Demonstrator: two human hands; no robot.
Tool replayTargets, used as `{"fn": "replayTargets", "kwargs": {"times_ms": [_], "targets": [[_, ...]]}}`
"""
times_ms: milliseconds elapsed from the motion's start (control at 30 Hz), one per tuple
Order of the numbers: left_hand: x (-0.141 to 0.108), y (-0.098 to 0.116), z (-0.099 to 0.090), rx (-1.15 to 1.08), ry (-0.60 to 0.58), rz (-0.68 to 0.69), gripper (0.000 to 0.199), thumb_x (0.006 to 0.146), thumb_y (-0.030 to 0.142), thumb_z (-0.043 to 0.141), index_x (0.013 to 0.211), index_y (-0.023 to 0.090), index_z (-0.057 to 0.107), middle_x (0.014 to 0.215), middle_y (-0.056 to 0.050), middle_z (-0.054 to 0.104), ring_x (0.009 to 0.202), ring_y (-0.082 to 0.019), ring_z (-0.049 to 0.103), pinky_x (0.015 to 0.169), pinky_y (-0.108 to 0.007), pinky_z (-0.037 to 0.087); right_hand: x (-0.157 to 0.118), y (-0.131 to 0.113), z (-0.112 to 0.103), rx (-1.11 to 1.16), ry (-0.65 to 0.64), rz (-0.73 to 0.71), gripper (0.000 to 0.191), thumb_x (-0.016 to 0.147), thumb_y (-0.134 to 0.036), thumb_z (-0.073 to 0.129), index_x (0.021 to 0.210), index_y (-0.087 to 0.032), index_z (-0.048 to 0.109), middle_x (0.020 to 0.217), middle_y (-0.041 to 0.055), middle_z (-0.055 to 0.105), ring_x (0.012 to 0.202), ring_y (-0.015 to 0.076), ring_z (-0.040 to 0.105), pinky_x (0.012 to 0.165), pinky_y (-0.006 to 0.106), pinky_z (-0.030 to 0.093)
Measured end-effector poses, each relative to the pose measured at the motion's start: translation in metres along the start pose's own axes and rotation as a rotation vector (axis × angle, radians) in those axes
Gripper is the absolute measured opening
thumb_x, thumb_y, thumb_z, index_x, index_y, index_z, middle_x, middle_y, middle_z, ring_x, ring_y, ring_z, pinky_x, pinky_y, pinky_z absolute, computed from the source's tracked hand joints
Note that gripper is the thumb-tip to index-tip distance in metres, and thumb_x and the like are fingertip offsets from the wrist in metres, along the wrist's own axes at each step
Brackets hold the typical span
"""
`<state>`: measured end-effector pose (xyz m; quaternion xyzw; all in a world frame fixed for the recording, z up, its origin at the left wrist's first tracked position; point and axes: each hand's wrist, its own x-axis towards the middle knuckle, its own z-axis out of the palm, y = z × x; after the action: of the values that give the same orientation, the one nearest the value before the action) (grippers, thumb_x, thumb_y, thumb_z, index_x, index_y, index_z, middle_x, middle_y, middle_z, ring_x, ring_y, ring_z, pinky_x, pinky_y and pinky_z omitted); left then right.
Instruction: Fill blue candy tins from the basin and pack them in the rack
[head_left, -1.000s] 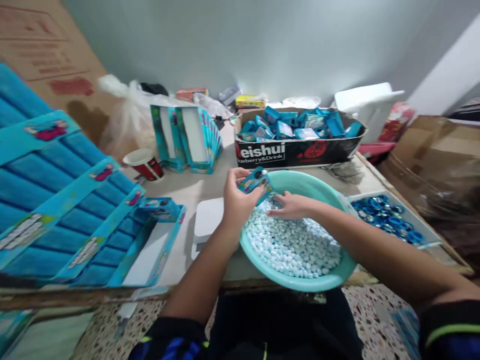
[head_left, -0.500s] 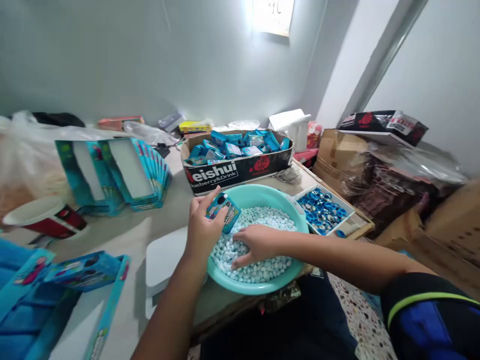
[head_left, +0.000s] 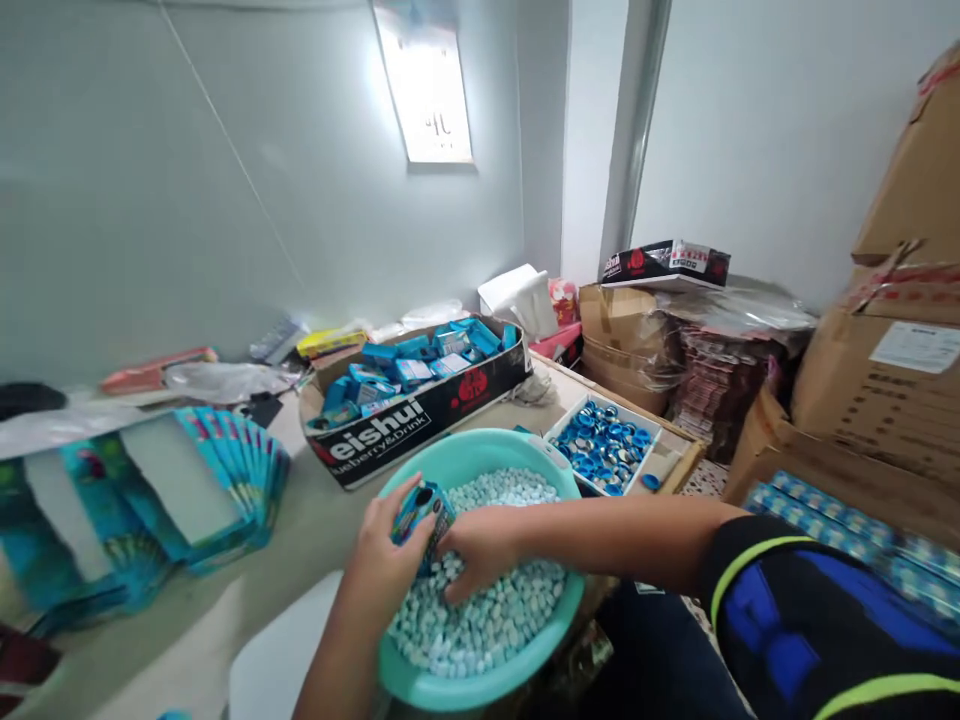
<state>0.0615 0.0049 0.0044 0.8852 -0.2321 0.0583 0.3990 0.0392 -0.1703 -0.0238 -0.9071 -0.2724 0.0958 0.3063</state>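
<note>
My left hand [head_left: 386, 550] grips a small blue printed box [head_left: 424, 515] over the left side of a turquoise basin [head_left: 487, 695]. Small pale blue and white pellets, which look like candies [head_left: 480, 625], fill much of the basin. My right hand [head_left: 484, 550] reaches in from the right, fingertips down among the candies close beside the box. Its thumb is apart from the curled forefinger, with candies visible between them; the other fingers are hidden. Whether the box contains anything cannot be seen.
Behind the basin, a black carton [head_left: 420, 425] holds many small blue boxes. A white tray [head_left: 652, 440] of blue-rimmed caps is at the right. Fanned blue printed cartons [head_left: 232, 480] stand at the left, near a white flat-topped object [head_left: 281, 650]. Cardboard boxes [head_left: 862, 400] are stacked at right.
The view has swung right and up. The box in my left hand is more upright and lower over the candies. My right hand has come closer to it.
</note>
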Motion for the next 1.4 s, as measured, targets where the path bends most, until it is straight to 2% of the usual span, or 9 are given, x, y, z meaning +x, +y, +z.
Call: {"fn": "replayTargets", "kwargs": {"times_ms": [133, 233, 400, 500, 633, 733, 833, 1100, 1400], "targets": [[0.000, -0.005, -0.001, 0.007, -0.053, -0.010, 0.061, 0.082, 0.055, 0.061, 0.134, 0.024, 0.068, 0.114, -0.011, 0.068, 0.112, -0.034, 0.068, 0.102, -0.053, 0.055, -0.005, -0.004, -0.013, 0.127, 0.008, 0.038, 0.031, 0.061, -0.045, 0.089, 0.075, -0.028, 0.067, 0.054, -0.0100, 0.051, 0.055, 0.0154, 0.052, 0.054, 0.026, 0.040], [0.004, -0.012, 0.001, -0.033, -0.020, -0.017, 0.051, 0.082, 0.059, 0.061, 0.117, 0.025, 0.075, 0.117, -0.010, 0.070, 0.115, -0.036, 0.068, 0.097, -0.051, 0.058, -0.019, -0.013, -0.026, 0.303, 0.096, 0.063, 0.029, 0.068, -0.040, 0.088, 0.085, -0.023, 0.072, 0.061, -0.0089, 0.056, 0.062, 0.0125, 0.054, 0.060, 0.023, 0.041], [0.008, -0.016, 0.002, -0.031, -0.070, 0.036, 0.048, 0.077, 0.065, 0.063, 0.096, 0.024, 0.078, 0.102, -0.010, 0.073, 0.103, -0.034, 0.072, 0.092, -0.048, 0.060, -0.033, -0.019, -0.036, 0.672, 0.278, 0.143, 0.027, 0.072, -0.036, 0.085, 0.088, -0.017, 0.074, 0.066, -0.0056, 0.062, 0.064, 0.0103, 0.053, 0.060, 0.021, 0.042], [0.005, -0.009, 0.003, -0.041, -0.087, -0.031, 0.056, 0.073, 0.066, 0.068, 0.108, 0.023, 0.076, 0.110, -0.012, 0.074, 0.109, -0.036, 0.070, 0.093, -0.047, 0.059, -0.031, -0.018, -0.039, 0.904, 0.438, 0.155, 0.022, 0.075, -0.038, 0.077, 0.081, -0.018, 0.070, 0.064, -0.0044, 0.062, 0.055, 0.0097, 0.051, 0.051, 0.021, 0.040], [-0.004, 0.004, 0.003, -0.095, -0.218, -0.167, 0.090, 0.070, 0.061, 0.077, 0.148, 0.021, 0.056, 0.125, -0.015, 0.072, 0.107, -0.034, 0.072, 0.089, -0.045, 0.060, -0.017, -0.018, -0.047, 1.160, 0.791, 0.075, 0.023, 0.073, -0.043, 0.071, 0.078, -0.022, 0.062, 0.057, -0.0060, 0.056, 0.048, 0.0112, 0.049, 0.040, 0.022, 0.034], [-0.008, 0.005, 0.006, -0.177, -0.270, -0.153, 0.077, 0.072, 0.057, 0.077, 0.139, 0.022, 0.065, 0.131, -0.016, 0.071, 0.110, -0.034, 0.072, 0.091, -0.044, 0.059, 0.003, -0.017, -0.049, 1.222, 0.924, 0.005, 0.022, 0.072, -0.039, 0.071, 0.078, -0.022, 0.060, 0.057, -0.0069, 0.053, 0.046, 0.0102, 0.047, 0.039, 0.021, 0.031], [-0.010, 0.002, 0.011, -0.191, -0.267, -0.114, 0.060, 0.072, 0.052, 0.077, 0.125, 0.024, 0.074, 0.128, -0.012, 0.074, 0.111, -0.034, 0.072, 0.087, -0.043, 0.059, 0.016, -0.014, -0.042, 1.260, 0.882, 0.040, 0.020, 0.071, -0.037, 0.069, 0.078, -0.021, 0.059, 0.058, -0.0072, 0.052, 0.047, 0.0097, 0.047, 0.041, 0.022, 0.034], [-0.016, 0.001, 0.020, -0.185, -0.218, -0.110, 0.052, 0.072, 0.043, 0.081, 0.122, 0.031, 0.074, 0.122, -0.006, 0.077, 0.104, -0.033, 0.074, 0.082, -0.037, 0.057, 0.005, -0.006, -0.033, 1.309, 0.730, 0.178, 0.020, 0.072, -0.039, 0.063, 0.081, -0.024, 0.054, 0.067, -0.0042, 0.056, 0.068, 0.0165, 0.063, 0.065, 0.030, 0.054], [-0.021, 0.006, 0.010, 0.029, -0.285, -0.136, 0.056, 0.084, 0.057, 0.066, 0.131, 0.027, 0.065, 0.126, -0.009, 0.074, 0.111, -0.037, 0.070, 0.085, -0.040, 0.054, 0.010, -0.010, -0.030, 1.273, 0.664, 0.090, 0.025, 0.072, -0.041, 0.067, 0.067, -0.022, 0.052, 0.074, -0.0007, 0.062, 0.069, 0.0156, 0.063, 0.067, 0.030, 0.055]]}}
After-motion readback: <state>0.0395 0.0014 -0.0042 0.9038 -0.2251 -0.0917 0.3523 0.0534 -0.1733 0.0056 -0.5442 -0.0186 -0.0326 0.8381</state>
